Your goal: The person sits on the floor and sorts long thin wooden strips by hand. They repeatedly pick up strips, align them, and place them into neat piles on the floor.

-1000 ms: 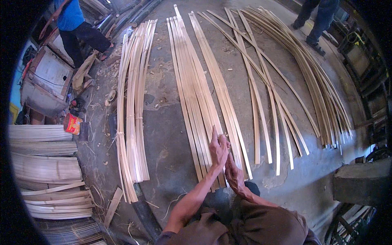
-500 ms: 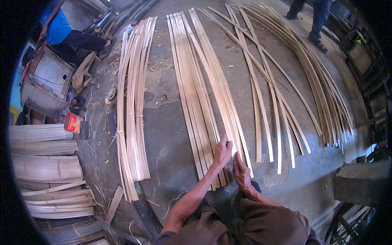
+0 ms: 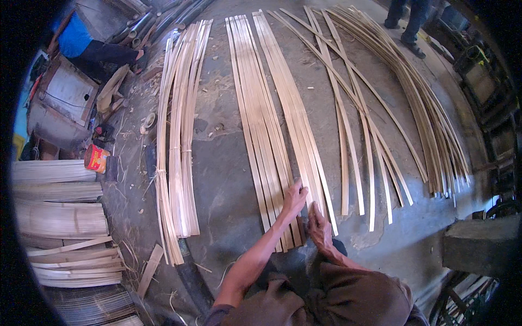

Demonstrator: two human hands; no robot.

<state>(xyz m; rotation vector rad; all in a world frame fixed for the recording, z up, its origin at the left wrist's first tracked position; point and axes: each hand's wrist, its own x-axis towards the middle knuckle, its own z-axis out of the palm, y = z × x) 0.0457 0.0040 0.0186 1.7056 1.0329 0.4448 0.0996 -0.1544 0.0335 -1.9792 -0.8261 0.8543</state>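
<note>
Long, pale bamboo strips lie side by side on the floor in front of me. A left row and a right row run away from me with a narrow gap between them. At the right row's near end, my left hand is closed, finger and thumb pinching the edge of a strip. Just nearer and to the right, my right hand is closed round the same row's near end. Its fingers partly hide the strip ends there.
Tied bamboo bundles lie to the left; crossed loose strips and a large curved pile lie right. Stacked slats and a red tin stand at left. A person sits far left; another's legs show far right.
A strip that slanted across the gap at its far end now lies against the right row. My hands have stayed at nearly the same spot. The view has shifted slightly.
</note>
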